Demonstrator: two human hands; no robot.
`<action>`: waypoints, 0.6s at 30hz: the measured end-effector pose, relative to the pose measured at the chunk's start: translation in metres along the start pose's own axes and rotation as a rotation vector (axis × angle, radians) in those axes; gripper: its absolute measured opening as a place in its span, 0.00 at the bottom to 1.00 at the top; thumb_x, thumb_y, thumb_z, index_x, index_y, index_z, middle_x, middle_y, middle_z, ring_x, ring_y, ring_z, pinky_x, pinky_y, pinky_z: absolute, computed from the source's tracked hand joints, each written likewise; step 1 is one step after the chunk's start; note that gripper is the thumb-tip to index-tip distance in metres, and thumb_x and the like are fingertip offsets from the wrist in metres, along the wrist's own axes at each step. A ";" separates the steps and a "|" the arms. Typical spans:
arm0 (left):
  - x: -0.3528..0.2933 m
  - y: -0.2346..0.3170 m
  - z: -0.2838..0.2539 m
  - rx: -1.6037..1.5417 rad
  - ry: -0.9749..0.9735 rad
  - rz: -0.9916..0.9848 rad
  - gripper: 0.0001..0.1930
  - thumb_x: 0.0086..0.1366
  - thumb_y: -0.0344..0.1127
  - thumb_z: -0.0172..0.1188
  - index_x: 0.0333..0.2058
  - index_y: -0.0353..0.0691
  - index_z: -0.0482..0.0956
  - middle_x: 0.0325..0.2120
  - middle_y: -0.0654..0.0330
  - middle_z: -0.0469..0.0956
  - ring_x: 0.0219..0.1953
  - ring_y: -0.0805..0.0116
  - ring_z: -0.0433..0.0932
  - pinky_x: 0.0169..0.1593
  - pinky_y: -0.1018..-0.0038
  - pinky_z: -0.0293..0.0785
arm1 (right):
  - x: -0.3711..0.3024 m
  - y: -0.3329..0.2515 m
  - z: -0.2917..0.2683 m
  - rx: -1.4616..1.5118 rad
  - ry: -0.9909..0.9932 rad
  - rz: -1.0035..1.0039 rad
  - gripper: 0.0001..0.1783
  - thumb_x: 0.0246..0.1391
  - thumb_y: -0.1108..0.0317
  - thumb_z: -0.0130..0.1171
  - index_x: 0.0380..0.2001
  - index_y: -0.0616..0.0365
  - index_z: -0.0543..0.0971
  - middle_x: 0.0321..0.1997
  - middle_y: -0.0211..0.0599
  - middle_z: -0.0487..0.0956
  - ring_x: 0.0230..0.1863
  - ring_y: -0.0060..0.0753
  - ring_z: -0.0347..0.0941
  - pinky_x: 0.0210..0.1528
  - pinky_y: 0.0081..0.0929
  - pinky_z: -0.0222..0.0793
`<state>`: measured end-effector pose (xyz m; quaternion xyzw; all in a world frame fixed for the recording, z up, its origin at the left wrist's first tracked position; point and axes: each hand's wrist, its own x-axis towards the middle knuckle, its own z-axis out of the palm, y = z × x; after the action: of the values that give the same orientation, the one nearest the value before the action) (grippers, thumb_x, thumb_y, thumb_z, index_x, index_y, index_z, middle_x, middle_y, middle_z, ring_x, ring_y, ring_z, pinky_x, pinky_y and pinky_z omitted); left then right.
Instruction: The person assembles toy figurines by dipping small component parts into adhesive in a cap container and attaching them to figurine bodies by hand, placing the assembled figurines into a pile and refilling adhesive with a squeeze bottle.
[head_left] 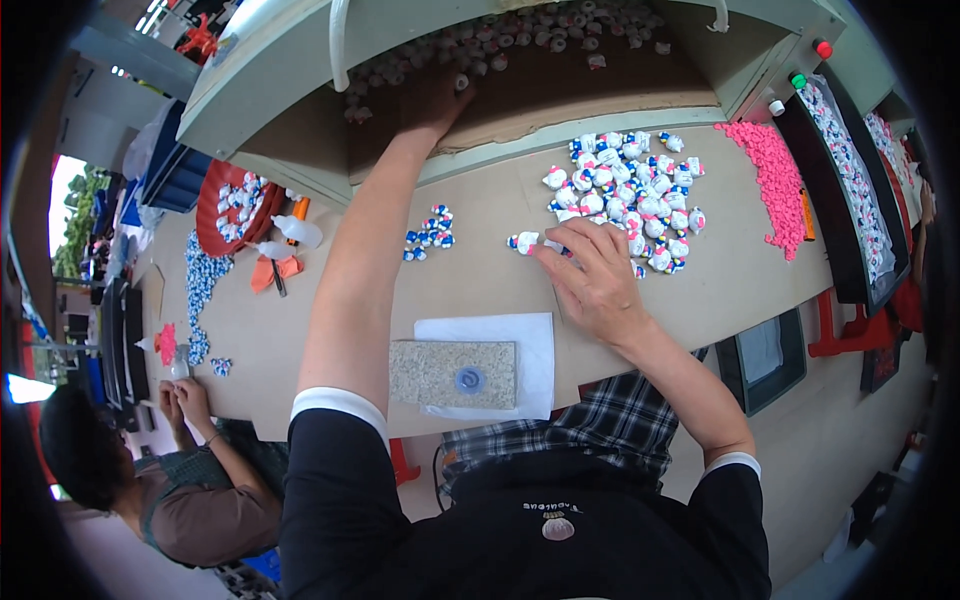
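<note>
My left hand (437,102) reaches into the shadowed opening of the cabinet; its fingers close around a small white figurine (461,82), partly in shadow. Over the table, my right hand (597,275) is pinched at the fingertips on a small white piece (553,245), mostly covered by the fingers. Just left of those fingertips lies a white figurine (523,242) with blue and pink parts. Beside and beyond the right hand spreads a pile of similar figurines (640,185). A smaller cluster of blue, white and pink pieces (430,235) sits nearer my left forearm.
A grey stone block (420,372) bearing a round bluish dish (470,380) rests on white paper (538,350). Pink pieces (770,185) lie at right, near a black tray (850,180). At left are a red bowl (212,215), white bottles (305,232) and another person (190,490) working.
</note>
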<state>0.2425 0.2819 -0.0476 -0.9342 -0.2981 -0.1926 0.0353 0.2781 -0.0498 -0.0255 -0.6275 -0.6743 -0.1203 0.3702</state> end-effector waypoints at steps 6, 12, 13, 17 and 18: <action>-0.049 -0.018 -0.046 -1.142 -0.102 -0.647 0.15 0.63 0.49 0.48 0.32 0.42 0.70 0.21 0.59 0.72 0.15 0.70 0.69 0.15 0.74 0.58 | 0.027 -0.011 0.013 0.011 -0.077 -0.090 0.12 0.39 0.75 0.55 0.32 0.58 0.76 0.39 0.35 0.72 0.45 0.36 0.66 0.44 0.32 0.60; -0.177 0.024 -0.156 -2.077 -0.476 -0.782 0.19 0.65 0.56 0.40 0.31 0.45 0.65 0.18 0.66 0.64 0.07 0.79 0.56 0.10 0.85 0.45 | 0.073 -0.010 0.033 0.161 -0.246 -0.056 0.14 0.45 0.73 0.56 0.39 0.57 0.78 0.40 0.40 0.75 0.43 0.38 0.69 0.45 0.31 0.63; -0.201 0.029 -0.161 -2.122 -0.519 -0.727 0.22 0.64 0.59 0.37 0.31 0.44 0.65 0.18 0.65 0.65 0.07 0.79 0.56 0.10 0.84 0.47 | 0.087 -0.021 0.033 0.415 -0.346 0.124 0.13 0.49 0.71 0.54 0.40 0.57 0.78 0.40 0.39 0.75 0.43 0.36 0.70 0.45 0.29 0.64; -0.264 0.050 -0.170 -2.371 -0.707 -0.483 0.30 0.61 0.66 0.30 0.31 0.43 0.65 0.18 0.64 0.65 0.08 0.80 0.57 0.10 0.84 0.49 | 0.100 -0.056 0.045 1.072 -0.671 0.286 0.15 0.57 0.64 0.50 0.45 0.59 0.75 0.43 0.35 0.76 0.42 0.26 0.72 0.44 0.23 0.66; -0.272 0.055 -0.173 -2.386 -0.682 -0.495 0.30 0.61 0.66 0.30 0.31 0.43 0.65 0.18 0.64 0.65 0.08 0.80 0.57 0.10 0.84 0.49 | 0.100 -0.069 0.039 1.223 -0.796 0.238 0.16 0.57 0.64 0.50 0.46 0.60 0.74 0.43 0.33 0.76 0.42 0.24 0.71 0.45 0.23 0.66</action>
<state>0.0112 0.0577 0.0110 -0.3066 -0.0997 -0.0923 -0.9421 0.2061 0.0382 0.0333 -0.3744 -0.6315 0.5545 0.3919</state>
